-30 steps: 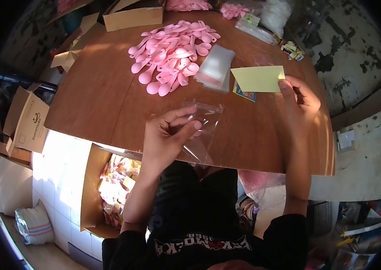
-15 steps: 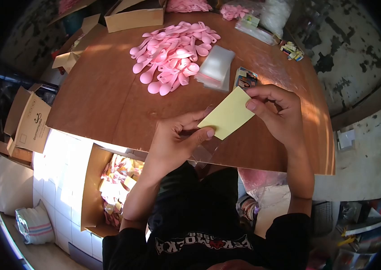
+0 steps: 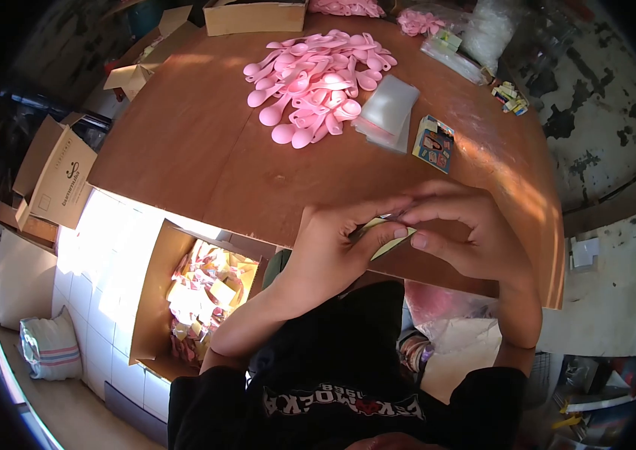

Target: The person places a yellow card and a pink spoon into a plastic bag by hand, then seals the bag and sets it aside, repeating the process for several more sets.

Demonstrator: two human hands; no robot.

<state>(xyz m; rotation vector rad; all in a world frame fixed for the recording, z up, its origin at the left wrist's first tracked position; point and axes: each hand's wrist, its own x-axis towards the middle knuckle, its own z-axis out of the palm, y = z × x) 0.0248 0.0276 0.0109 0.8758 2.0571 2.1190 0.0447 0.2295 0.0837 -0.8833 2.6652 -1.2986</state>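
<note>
The left hand (image 3: 333, 251) and right hand (image 3: 472, 240) pinch a card (image 3: 382, 233) together. Lettering on the box (image 3: 57, 176) at 9 o'clock is illegible.

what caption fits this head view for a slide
Left hand and right hand pinch a yellow card at the table edge, pink spoons piled beyond.

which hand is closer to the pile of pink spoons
Left. The left hand lies straight down the table from the pink spoons; the right hand is off to their right, in line with the small printed box. Both pinch the yellow card.
</note>
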